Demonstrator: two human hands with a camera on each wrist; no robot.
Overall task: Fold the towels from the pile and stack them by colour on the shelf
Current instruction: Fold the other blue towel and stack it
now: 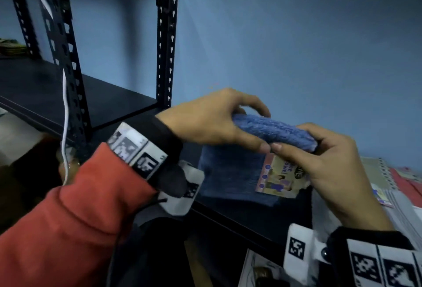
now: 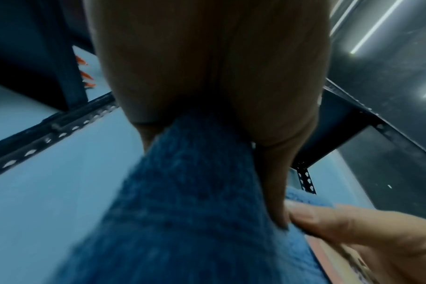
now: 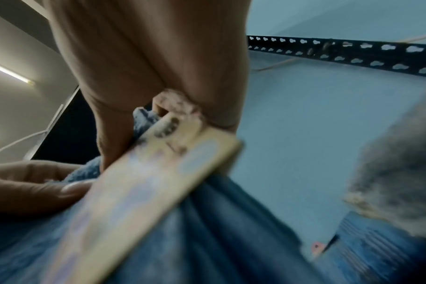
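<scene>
Both hands (image 1: 205, 122) (image 1: 328, 159) pinch blue towel (image 1: 274, 129) — aloft

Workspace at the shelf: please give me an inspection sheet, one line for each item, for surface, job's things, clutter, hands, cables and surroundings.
Surface: black metal shelf, the board seen here is bare; perforated uprights.
Job's things: folded blue towel held up in both hands, with a printed card label hanging from it.
Clutter: pale and red flat items at the right edge and something on the shelf's far left, too blurred to name.
Hands: left hand grips the towel's left end; right hand pinches its right end; their thumbs nearly meet.
Cables: white cable runs down the front upright.
Surroundings: blue wall behind the shelf.
</scene>
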